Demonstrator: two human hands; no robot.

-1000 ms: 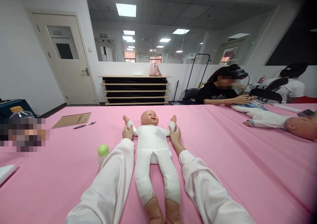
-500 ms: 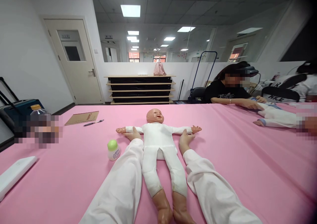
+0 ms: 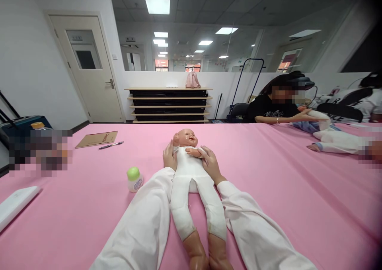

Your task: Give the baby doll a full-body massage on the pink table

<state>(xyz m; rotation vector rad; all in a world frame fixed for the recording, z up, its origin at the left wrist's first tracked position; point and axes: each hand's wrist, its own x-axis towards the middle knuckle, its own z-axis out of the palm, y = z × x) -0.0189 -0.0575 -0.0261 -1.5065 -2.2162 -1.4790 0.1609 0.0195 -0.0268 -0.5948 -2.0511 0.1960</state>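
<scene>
A baby doll with a white cloth body and bare plastic head, hands and feet lies on its back, head away from me. Both its arms are bent inward: one plastic hand is raised beside the cheek, the other lies across the upper chest. My left hand is closed around the doll's arm on the left, at the side of the chest. On the other side, my right hand holds the doll's other arm against the chest, fingers over it. My thumbs are mostly hidden. Left of my left sleeve stands a small white bottle with a green cap.
A pink cloth covers the table. Toward the left lie a brown notebook, a pen and a white flat box. At the far right a person in black handles another doll.
Both my hands have moved inward, folding the doll's outstretched arms up and over its chest. Across the table, the other person has lifted a limb of the other doll.
</scene>
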